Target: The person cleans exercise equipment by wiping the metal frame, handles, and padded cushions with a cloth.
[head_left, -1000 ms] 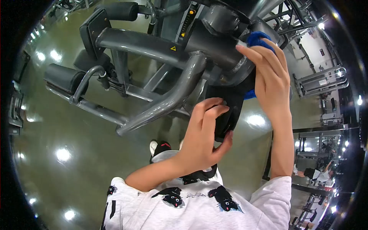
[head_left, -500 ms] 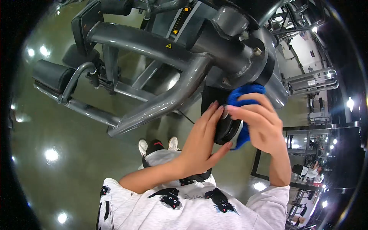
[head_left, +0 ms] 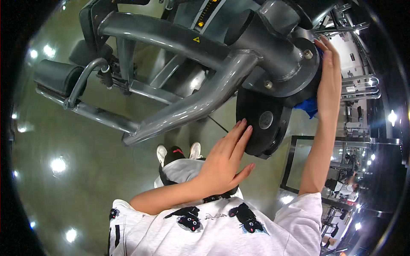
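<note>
My left hand lies with its fingers stretched out, their tips at the lower left edge of a black cam housing with a round silver cap. My right hand reaches up the right side of the exercise machine's round pivot plate. Its long fingers press a blue cloth against the plate's edge. Most of the cloth is hidden behind the hand and the plate; a crumpled part hangs out below.
A thick grey bent frame tube runs left from the pivot. Black padded rollers sit at the far left. A weight stack strip stands at the top. Glossy green floor lies below, and a mirror is on the right.
My right hand has moved up and right with the blue cloth, from the black housing to the pivot plate's right side. My left hand has stayed near the housing's lower edge.
</note>
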A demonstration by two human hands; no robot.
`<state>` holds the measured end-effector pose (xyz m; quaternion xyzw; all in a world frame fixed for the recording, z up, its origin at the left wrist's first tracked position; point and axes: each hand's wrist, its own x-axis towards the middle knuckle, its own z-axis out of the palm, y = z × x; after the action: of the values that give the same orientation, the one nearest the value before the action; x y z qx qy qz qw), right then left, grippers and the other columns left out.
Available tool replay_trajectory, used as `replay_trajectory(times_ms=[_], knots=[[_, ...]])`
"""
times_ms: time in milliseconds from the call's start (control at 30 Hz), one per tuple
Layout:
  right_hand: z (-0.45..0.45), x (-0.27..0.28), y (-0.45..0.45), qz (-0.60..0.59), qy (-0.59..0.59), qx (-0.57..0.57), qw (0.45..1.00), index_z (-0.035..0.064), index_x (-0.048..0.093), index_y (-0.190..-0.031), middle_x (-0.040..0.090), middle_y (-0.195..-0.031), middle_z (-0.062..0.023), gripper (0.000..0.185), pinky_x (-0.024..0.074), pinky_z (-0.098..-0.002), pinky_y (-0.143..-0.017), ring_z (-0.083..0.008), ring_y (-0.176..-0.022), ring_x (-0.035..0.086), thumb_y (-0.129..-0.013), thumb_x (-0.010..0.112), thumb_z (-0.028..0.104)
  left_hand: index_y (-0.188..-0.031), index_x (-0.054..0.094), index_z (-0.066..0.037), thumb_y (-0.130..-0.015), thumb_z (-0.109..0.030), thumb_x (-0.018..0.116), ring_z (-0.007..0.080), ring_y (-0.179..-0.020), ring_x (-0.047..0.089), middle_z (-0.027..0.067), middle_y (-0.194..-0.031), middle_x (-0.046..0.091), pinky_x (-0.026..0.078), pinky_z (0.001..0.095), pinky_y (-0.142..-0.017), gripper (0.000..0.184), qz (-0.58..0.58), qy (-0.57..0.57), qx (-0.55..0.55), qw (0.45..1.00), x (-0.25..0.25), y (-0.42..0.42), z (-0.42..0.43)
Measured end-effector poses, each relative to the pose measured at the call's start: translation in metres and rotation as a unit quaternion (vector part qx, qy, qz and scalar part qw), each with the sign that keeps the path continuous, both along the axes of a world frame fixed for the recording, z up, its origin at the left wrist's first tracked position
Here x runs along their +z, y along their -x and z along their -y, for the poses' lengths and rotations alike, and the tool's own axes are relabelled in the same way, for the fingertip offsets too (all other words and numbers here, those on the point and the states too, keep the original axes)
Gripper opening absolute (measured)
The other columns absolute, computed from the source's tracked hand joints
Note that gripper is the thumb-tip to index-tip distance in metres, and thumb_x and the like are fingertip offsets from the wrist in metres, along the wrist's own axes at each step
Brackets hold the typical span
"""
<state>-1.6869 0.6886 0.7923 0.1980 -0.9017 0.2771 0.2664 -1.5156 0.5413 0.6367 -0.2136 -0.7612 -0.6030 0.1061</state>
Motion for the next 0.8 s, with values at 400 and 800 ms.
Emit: replay_trajectory(times_ms=[400, 800], knots=[[0.012, -0.032, -0.042, -0.091, 0.05, -0.074, 0.992, 0.0014, 0.049, -0.125, 0.05, -0.13, -0.0128, 0.036, 0.0306, -0.0327, -0.103, -0.0222, -0.12, 0.046, -0.1, 0.039, 0.025, -0.138, 0.023, 0.011, -0.084, -0.017, 0.059, 0.0459, -0.124, 0.036, 0.0315, -0.139, 0.029, 0.032, 0.0455, -0.104, 0.07, 0.109, -0.001, -0.003, 0.994, -0.028, -0.003, -0.007], [0.033, -0.045, -0.098, -0.02, 0.319, 0.004, 0.948, -0.008, 0.043, -0.13, 0.041, -0.138, -0.0199, 0.043, 0.0315, -0.0331, -0.108, -0.0216, -0.126, 0.042, -0.088, 0.041, -0.005, -0.138, 0.032, 0.003, -0.086, -0.015, 0.055, 0.0413, -0.121, 0.04, 0.0262, -0.134, 0.04, 0.032, 0.0428, -0.103, 0.06, 0.159, -0.045, -0.025, 0.986, -0.031, -0.001, 0.002]])
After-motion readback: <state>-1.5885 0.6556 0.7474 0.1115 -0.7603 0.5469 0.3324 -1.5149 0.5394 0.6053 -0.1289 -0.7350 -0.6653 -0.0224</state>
